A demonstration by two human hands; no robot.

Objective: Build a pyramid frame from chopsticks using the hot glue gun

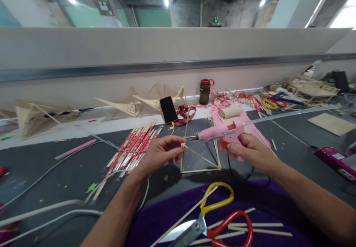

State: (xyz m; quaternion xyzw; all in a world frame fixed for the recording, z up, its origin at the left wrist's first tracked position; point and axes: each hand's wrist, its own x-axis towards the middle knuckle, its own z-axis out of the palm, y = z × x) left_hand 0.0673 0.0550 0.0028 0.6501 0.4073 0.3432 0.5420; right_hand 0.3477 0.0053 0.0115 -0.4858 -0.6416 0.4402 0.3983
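Observation:
My right hand [247,150] grips a pink hot glue gun [219,131], with a long clear glue stick [289,112] running out of its back. The gun's metal nozzle points left, close to the upper corner of a small frame of wooden sticks [200,171]. Thumb and fingers of my left hand [167,149] are closed on that same corner. The frame stands on the dark tabletop between both hands. Below it, on purple cloth, lie scissors [201,223] with one yellow and one red handle, among several loose wooden sticks [260,229].
Left of the frame lies a pile of chopsticks in red wrappers [133,143]. Behind are a phone [168,110], a dark bottle with a red lid [205,91] and stick models [119,106]. White cables [55,206] cross the left side; a purple power strip [335,162] lies right.

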